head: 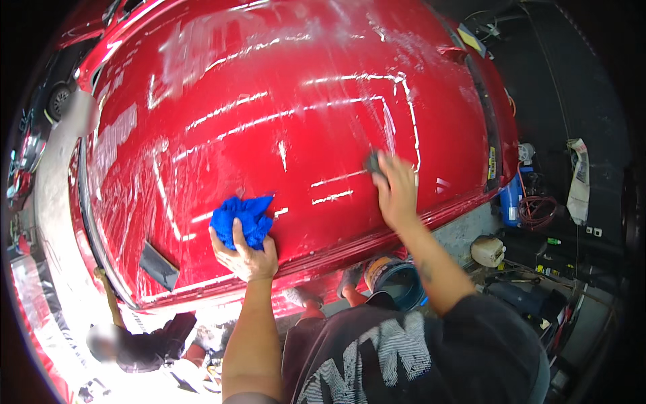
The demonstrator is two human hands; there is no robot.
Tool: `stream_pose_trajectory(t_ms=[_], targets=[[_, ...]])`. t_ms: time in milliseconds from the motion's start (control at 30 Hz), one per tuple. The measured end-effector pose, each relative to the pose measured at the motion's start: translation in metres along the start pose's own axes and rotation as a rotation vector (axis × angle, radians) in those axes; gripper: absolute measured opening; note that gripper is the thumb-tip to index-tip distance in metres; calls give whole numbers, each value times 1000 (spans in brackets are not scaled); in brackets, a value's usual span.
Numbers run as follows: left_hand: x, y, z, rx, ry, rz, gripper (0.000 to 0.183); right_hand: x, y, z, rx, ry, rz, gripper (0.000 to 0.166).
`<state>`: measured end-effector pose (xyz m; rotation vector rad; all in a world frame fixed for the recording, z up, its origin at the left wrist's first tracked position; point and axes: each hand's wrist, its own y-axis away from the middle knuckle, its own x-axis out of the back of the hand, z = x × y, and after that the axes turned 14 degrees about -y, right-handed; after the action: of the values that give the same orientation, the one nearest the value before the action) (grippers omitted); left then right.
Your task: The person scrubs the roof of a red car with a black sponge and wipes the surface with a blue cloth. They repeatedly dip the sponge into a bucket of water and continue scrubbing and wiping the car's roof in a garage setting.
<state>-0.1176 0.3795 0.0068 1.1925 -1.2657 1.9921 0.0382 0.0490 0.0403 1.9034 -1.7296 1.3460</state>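
Before me spreads the wet red roof of a car (333, 136), streaked with pale residue and bright reflections. My left hand (247, 260) grips a bunched blue cloth (237, 217) and presses it on the roof near the close edge. Farther right, my right hand (397, 194), slightly blurred, has its fingertips on a small dark pad (372, 164) against the paint; whether it is a sanding block cannot be told. A dark rectangular sheet, apparently sandpaper (159, 266), lies on the roof left of the cloth.
Below the roof edge stands a bucket (419, 293) holding liquid, beside my legs. A co-worker (146, 348) is at lower left, one hand at the car's edge; another person's blurred head (79, 113) shows beyond. Right are a blue tank (510, 202), a coiled hose (538, 211) and a plastic jug (487, 251).
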Motion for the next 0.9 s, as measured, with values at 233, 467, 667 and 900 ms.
stream_pose_trajectory(t_ms=[233,467,667,900], targets=[[5,6,-3,-21,-10,-14,89,-27,-79,51,20,-4,43,57],[-6,-9,3,-62,29,23,93,-58,-295,105,27,88,158,43],[5,0,0,-33,-21,-5,91,20,-9,47,-29,12,21,54],[2,7,-2,-80,-3,16,90,4,-82,87,-41,17,107,52]])
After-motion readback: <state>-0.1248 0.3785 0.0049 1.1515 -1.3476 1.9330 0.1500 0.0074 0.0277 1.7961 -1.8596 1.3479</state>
